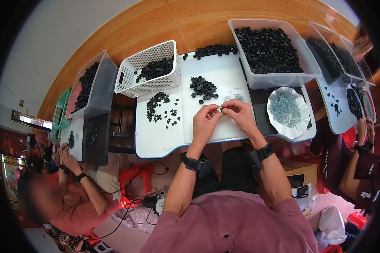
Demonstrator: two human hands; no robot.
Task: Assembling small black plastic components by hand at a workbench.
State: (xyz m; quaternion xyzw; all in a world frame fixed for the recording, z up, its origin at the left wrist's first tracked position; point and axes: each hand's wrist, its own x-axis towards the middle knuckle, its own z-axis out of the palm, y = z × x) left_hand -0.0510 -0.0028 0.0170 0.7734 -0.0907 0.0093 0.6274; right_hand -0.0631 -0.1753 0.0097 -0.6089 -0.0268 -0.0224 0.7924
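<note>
My left hand and my right hand meet over the near part of the white tabletop, thumbs and fingertips pinched together. Between them is a tiny part, partly pale and too small to name. Just beyond my fingers lies a pile of round black caps. To the left, smaller black plastic pieces are spread in a loose heap. Right of the caps are a few loose screws. A white scalloped dish full of silvery screws stands beyond my right wrist.
A clear bin of black caps stands at the back right, a white perforated basket at the back left. More black parts line the table's back edge. Co-workers sit at tables left and right. A red stool and cables are on the floor.
</note>
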